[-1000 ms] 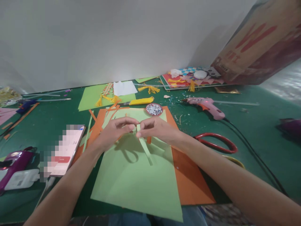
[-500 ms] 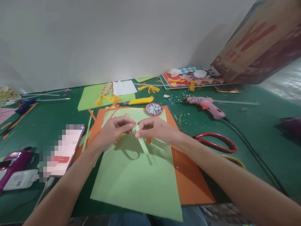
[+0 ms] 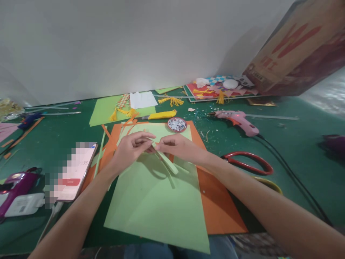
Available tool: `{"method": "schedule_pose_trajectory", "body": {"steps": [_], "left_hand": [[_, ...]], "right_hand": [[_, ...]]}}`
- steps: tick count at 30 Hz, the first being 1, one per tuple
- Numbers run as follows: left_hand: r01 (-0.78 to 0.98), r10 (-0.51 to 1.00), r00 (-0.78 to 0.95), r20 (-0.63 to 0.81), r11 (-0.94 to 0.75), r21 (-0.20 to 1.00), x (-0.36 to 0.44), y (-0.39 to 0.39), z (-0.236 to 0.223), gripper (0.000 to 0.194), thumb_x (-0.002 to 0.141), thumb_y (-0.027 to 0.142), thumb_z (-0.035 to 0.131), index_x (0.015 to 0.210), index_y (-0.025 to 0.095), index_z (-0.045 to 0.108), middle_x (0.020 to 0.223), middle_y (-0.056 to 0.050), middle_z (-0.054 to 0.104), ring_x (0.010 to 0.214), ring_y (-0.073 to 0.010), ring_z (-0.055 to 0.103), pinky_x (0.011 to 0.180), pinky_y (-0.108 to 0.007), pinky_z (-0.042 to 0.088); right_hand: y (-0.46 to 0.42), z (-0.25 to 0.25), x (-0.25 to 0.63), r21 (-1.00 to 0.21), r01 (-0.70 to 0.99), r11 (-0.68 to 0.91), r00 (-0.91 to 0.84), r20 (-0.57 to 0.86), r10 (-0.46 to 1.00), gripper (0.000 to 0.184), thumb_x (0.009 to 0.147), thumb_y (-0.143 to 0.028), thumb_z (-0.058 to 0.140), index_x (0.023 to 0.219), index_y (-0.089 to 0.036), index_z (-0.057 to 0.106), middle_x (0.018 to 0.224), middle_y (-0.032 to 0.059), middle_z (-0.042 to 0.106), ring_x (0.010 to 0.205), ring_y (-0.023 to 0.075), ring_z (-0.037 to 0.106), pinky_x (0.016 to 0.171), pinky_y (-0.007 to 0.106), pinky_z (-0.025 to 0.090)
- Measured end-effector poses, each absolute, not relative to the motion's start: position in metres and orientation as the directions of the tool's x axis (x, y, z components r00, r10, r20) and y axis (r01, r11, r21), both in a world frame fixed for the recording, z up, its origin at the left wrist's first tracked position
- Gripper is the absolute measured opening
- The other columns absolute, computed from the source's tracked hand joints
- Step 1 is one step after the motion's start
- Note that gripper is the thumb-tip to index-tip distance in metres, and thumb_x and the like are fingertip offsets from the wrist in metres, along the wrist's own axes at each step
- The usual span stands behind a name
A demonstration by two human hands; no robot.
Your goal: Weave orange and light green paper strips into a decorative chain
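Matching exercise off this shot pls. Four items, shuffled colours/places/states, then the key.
Column 1
1. light green paper strip
2. hot glue gun
3. utility knife
4. smartphone

Column 2
A. pink; lies toward the right
B. screen lit; lies toward the left
C. pinched at the fingertips, left grip and right grip
D. yellow handle, blade end pointing left

Pairs: 1-C, 2-A, 3-D, 4-B
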State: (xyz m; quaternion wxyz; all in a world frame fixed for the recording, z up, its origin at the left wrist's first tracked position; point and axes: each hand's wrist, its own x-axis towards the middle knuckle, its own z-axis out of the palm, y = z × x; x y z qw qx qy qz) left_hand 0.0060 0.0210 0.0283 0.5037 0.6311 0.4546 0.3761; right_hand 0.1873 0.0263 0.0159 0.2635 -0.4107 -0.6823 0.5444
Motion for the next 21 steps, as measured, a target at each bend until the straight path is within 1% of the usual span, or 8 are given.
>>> {"method": "schedule_pose_trajectory", "body": {"steps": [5, 9, 13, 21], "left_hand": [[0.202, 0.949, 0.314, 0.016, -0.083, 0.976, 0.0070, 0.0202, 0.0297, 0.012, 0.073, 0.025, 0.069, 0.082, 0.018, 0.068, 0.067, -0.004, 0.071, 0.062, -0.0181, 0.069, 0.063, -0.027, 0.055], [0.270, 0.950, 0.313, 0.007, -0.096, 0.958, 0.0059, 0.0198, 0.0294, 0.017, 0.075, 0.028, 0.066, 0.088, 0.017, 0.066, 0.073, -0.005, 0.073, 0.065, -0.0187, 0.071, 0.067, -0.028, 0.056], [0.355, 0.948, 0.317, -0.020, -0.099, 0.930, 0.0049, 0.0187, 0.0302, 0.022, 0.079, 0.029, 0.062, 0.095, 0.015, 0.064, 0.080, -0.006, 0.074, 0.071, -0.0193, 0.071, 0.073, -0.029, 0.057], [0.394, 0.948, 0.317, -0.014, -0.118, 0.912, 0.0046, 0.0175, 0.0282, 0.028, 0.078, 0.032, 0.061, 0.099, 0.015, 0.066, 0.082, -0.007, 0.075, 0.076, -0.0215, 0.072, 0.074, -0.031, 0.058]], "right_hand": [[0.0274, 0.0115, 0.1870, -0.945, 0.302, 0.127, -0.512, -0.048, 0.858, 0.042, 0.079, -0.047, 0.057, 0.053, -0.018, 0.042, 0.051, -0.0063, 0.036, 0.047, 0.0057, 0.029, 0.047, 0.024, 0.020], [0.0275, 0.0104, 0.1864, -0.931, 0.325, 0.165, -0.489, -0.016, 0.872, 0.043, 0.080, -0.043, 0.055, 0.051, -0.018, 0.035, 0.049, -0.0071, 0.030, 0.047, 0.0056, 0.027, 0.047, 0.023, 0.019], [0.0267, 0.0112, 0.1859, -0.919, 0.363, 0.154, -0.473, -0.039, 0.880, 0.040, 0.081, -0.039, 0.053, 0.051, -0.018, 0.036, 0.047, -0.0070, 0.033, 0.046, 0.0055, 0.028, 0.047, 0.023, 0.020], [0.0265, 0.0123, 0.1847, -0.907, 0.396, 0.145, -0.449, -0.053, 0.892, 0.039, 0.079, -0.040, 0.054, 0.051, -0.018, 0.040, 0.046, -0.0070, 0.033, 0.046, 0.0059, 0.029, 0.047, 0.023, 0.020]]}}
